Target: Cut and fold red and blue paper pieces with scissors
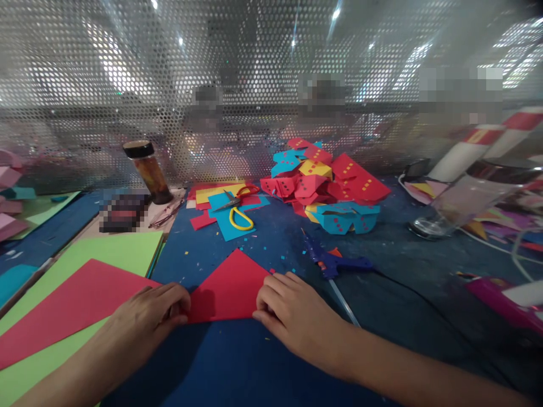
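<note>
A red paper folded into a triangle (228, 288) lies on the blue table surface (237, 367) in front of me. My left hand (153, 314) presses its left corner with the fingers curled onto the paper. My right hand (288, 311) holds down the right corner, fingers bent and pinching the edge. The triangle's tip points away from me.
Red and green sheets (76, 294) lie at left. Scissors with yellow and red handles (237, 209) rest on cut paper behind. A pile of folded paper pieces (326, 186), a blue glue gun (335, 261), a jar (146, 169) and a glass (458, 203) stand before a perforated metal screen.
</note>
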`<action>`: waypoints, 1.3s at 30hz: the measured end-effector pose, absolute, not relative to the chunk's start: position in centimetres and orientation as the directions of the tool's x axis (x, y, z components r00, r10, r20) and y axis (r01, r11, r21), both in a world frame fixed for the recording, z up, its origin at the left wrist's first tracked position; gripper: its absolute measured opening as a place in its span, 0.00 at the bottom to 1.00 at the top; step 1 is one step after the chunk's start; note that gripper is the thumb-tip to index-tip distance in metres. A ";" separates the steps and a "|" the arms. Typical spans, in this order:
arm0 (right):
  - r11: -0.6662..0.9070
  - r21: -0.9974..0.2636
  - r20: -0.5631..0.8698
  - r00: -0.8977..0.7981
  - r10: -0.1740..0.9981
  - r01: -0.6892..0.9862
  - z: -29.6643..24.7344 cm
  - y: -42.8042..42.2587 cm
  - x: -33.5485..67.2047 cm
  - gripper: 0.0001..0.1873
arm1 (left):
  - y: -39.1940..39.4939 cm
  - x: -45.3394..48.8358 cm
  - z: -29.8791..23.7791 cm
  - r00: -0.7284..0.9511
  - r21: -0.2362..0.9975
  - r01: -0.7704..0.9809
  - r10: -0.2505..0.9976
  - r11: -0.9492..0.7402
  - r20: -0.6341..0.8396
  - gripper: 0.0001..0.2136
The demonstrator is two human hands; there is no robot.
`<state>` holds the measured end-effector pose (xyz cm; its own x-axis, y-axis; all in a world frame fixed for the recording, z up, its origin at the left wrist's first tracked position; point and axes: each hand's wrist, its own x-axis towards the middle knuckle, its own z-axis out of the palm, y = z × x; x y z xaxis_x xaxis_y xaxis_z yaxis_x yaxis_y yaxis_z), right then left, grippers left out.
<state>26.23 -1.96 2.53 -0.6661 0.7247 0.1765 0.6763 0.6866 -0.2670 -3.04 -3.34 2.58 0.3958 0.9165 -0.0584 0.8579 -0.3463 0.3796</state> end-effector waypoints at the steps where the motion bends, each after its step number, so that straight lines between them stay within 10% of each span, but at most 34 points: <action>1: 0.683 -0.270 0.171 -0.664 0.728 0.679 2.6 -2.0 26.2 0.07 | -3.4 -3.0 2.5 0.397 0.386 0.855 0.916 -0.346 -0.057 0.06; 39: 0.645 -0.264 0.123 -0.638 0.760 0.717 2.9 -2.0 26.1 0.08 | -3.4 1.6 0.5 0.428 0.483 0.772 0.900 -0.412 0.084 0.04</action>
